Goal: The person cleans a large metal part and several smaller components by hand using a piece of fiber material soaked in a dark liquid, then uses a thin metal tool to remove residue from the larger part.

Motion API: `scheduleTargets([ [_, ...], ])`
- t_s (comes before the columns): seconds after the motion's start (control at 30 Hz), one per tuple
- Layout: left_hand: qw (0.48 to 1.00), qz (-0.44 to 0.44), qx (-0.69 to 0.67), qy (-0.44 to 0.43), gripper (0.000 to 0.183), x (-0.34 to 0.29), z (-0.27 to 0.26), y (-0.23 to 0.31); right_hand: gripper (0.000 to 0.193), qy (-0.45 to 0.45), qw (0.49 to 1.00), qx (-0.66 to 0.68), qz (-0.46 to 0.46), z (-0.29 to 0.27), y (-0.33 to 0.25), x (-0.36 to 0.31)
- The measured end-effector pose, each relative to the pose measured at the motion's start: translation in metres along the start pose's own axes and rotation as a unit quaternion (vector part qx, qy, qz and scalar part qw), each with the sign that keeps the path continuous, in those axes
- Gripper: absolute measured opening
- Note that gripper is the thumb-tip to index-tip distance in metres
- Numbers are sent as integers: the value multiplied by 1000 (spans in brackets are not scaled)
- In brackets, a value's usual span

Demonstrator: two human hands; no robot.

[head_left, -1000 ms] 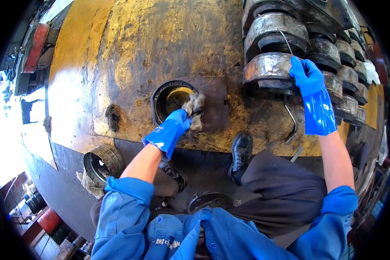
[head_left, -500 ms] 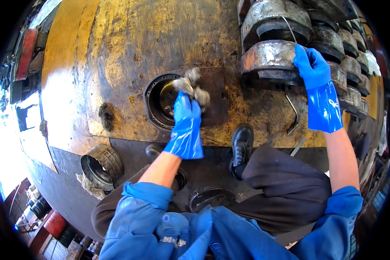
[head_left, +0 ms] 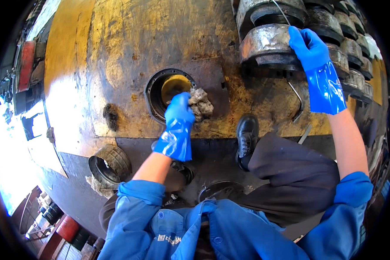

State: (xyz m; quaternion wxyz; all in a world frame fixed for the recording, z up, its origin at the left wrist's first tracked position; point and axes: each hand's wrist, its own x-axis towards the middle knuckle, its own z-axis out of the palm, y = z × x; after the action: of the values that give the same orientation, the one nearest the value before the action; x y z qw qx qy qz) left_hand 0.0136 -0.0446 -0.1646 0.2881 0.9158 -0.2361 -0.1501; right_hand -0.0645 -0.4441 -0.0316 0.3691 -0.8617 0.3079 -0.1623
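Note:
My left hand [head_left: 180,113], in a blue rubber glove, is closed on a crumpled grey rag [head_left: 200,105]. The rag hangs over the right rim of a dark metal ring with a bolt-holed flange [head_left: 150,96], which lies on the stained yellow-brown board [head_left: 130,39]. A yellowish surface [head_left: 176,84] shows inside the ring. Farther right, my gloved right hand [head_left: 311,50] pinches a thin metal rod [head_left: 281,12] that points up and away. That hand is in front of a worn cylindrical metal part [head_left: 266,41] and seems close to its edge; contact cannot be told.
Several similar cylinders [head_left: 329,32] are stacked at the far right. A bent metal bar [head_left: 296,100] lies below them. My black shoe [head_left: 247,134] rests at the board's near edge. At the left are a dark clump [head_left: 111,116] and a hollow cylinder [head_left: 117,161] on a pale rag [head_left: 99,188].
The left hand with the rag has come down from over the ring's opening to its near right rim. The right hand keeps its pinch on the rod. The whole view has shifted slightly.

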Motion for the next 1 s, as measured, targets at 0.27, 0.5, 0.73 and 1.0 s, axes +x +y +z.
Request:
scheduleTargets([
  [0.27, 954, 239, 4, -182, 46, -5, -48, -2, 43, 14, 999, 8, -29, -1, 8, -2],
  [0.5, 888, -130, -428, -103, 34, 3, 19, -9, 36, 11, 999, 34, -24, 4, -3, -4],
  [0.73, 940, -134, -205, -238, 21, 22, -3, -32, 43, 29, 998, -22, -49, -3, -2, -6],
  [1.0, 744, -224, -623, -86, 22, 50, 16, 18, 45, 25, 998, -20, -55, 2, -4, -7],
])
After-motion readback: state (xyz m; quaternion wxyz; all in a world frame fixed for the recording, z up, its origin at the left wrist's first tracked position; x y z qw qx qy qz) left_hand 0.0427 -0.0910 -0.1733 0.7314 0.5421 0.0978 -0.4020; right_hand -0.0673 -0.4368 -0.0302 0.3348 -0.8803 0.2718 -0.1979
